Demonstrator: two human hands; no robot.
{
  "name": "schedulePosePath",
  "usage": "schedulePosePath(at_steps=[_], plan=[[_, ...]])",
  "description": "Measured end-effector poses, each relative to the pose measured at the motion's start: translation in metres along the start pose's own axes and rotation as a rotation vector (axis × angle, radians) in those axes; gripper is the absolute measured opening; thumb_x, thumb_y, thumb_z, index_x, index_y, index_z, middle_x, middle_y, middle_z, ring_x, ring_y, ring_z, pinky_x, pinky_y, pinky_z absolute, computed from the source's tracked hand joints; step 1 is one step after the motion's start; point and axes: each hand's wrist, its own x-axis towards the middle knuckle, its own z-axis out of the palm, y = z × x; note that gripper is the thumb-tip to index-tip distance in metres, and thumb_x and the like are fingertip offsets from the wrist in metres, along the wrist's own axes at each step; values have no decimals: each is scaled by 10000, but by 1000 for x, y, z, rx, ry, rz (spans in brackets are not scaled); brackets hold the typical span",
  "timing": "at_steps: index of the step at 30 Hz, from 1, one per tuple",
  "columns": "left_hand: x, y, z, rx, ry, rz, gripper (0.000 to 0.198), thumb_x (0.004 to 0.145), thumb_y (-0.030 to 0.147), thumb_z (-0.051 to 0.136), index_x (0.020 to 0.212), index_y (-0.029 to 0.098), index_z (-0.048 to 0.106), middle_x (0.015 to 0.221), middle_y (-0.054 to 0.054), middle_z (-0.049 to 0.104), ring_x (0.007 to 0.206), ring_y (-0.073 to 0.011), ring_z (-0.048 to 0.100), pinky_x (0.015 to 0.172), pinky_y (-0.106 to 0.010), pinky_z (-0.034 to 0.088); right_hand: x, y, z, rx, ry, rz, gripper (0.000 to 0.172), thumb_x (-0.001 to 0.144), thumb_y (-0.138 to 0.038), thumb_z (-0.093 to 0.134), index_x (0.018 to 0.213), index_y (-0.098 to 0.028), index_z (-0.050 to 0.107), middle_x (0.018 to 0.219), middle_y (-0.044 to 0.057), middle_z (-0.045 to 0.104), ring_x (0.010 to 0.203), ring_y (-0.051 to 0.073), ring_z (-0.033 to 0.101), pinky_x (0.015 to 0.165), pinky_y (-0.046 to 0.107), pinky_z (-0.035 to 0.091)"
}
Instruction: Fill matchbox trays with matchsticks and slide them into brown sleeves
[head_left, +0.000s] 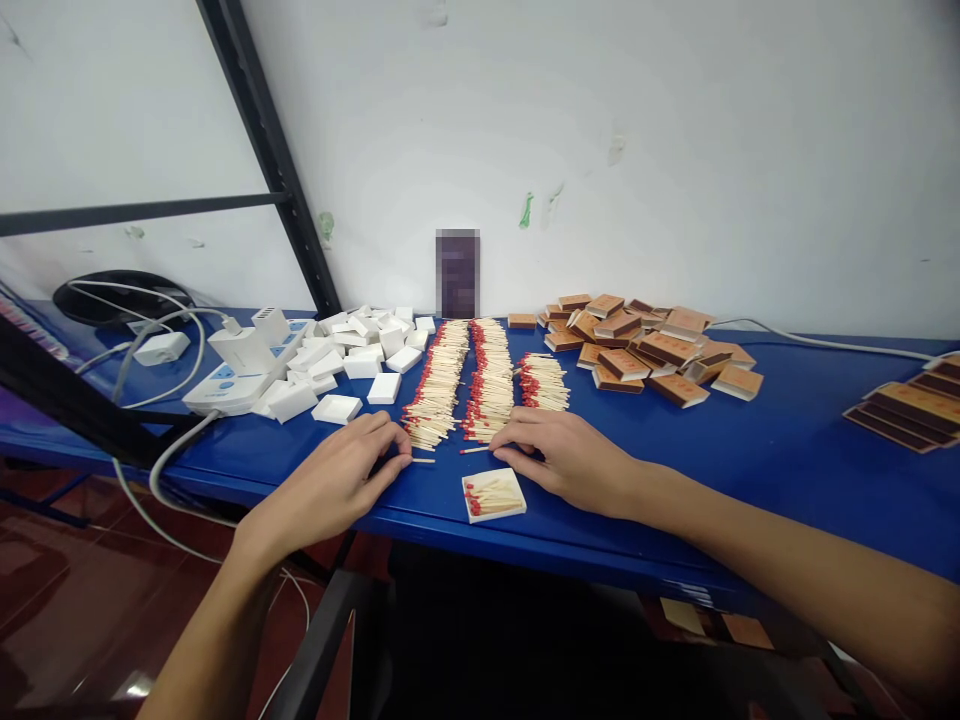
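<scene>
Between the thumb and forefinger of my left hand [349,470] is a matchstick [424,461], its pale end pointing right. My right hand [562,460] pinches another matchstick [472,451], whose red head points left. In front of my right hand lies a small white matchbox tray [520,484] partly filled with red-headed matches. Two long rows of matches, the left row [441,375] and the middle row [491,375], stretch away beyond my hands. A shorter row [544,382] lies to their right, behind my right hand.
White empty trays [352,345] are heaped at the left beside a power strip [247,380] with cables. Brown matchbox sleeves [645,345] are piled at the back right, with more sleeves [911,405] at far right. A black metal frame [259,130] stands at left.
</scene>
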Motion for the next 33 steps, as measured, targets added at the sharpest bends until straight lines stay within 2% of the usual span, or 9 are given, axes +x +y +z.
schedulePosePath(at_steps=[6,10,14,17,21,23,27,30,33], plan=[[7,49,10,-68,7,87,128,1003,273,436,964,216,544,961,-15,575,909,-178,548,835,-302,414,1,0,3,-29,41,35,99,943,-227,572,922,-190,662,793,23,620,703,155,564,633,263,402],[10,60,18,-91,16,64,132,996,304,461,979,225,566,976,-16,596,923,-188,558,820,-307,415,1,1,3,-14,-10,64,105,948,-213,547,874,-187,617,774,10,588,682,147,535,625,259,387],[2,42,13,-98,87,13,164,994,335,456,1056,226,561,938,-8,621,842,-177,571,766,-298,420,-3,-2,-4,-14,-10,63,92,953,-205,498,889,-196,563,809,14,582,684,147,524,635,268,391],[-2,20,5,-31,169,-78,175,987,338,455,1009,218,580,855,1,607,774,-172,569,714,-290,409,-8,-10,-14,52,34,66,103,955,-223,491,871,-205,547,772,0,565,647,135,502,614,261,384],[-1,-1,1,6,148,-109,210,979,384,476,995,229,616,821,7,585,748,-169,558,700,-290,401,-14,-22,-19,154,-25,43,102,930,-210,525,832,-206,555,725,-22,543,623,119,486,593,249,374],[1,-5,3,-1,123,-103,237,983,409,471,991,231,627,869,-3,601,781,-174,567,712,-295,403,-14,-23,-19,164,-57,53,106,938,-223,518,846,-203,567,726,-22,543,627,120,489,595,251,376],[6,-8,8,-4,84,-98,247,1000,387,446,965,235,636,961,-15,622,851,-183,586,743,-306,409,-15,-19,-20,142,-39,88,132,964,-275,487,951,-187,585,759,-5,553,653,137,513,626,274,400],[7,-8,10,5,77,-97,238,1003,365,443,935,232,627,942,-10,617,841,-181,582,743,-309,408,-15,-19,-20,116,-116,54,286,936,-402,560,1122,-185,583,898,38,604,779,182,572,694,310,432],[8,-8,10,19,65,-78,233,1007,348,432,916,220,604,922,-13,605,838,-186,568,754,-317,408,-14,-22,-19,82,-185,69,347,880,-429,633,1136,-198,590,998,58,617,867,214,592,726,330,439]])
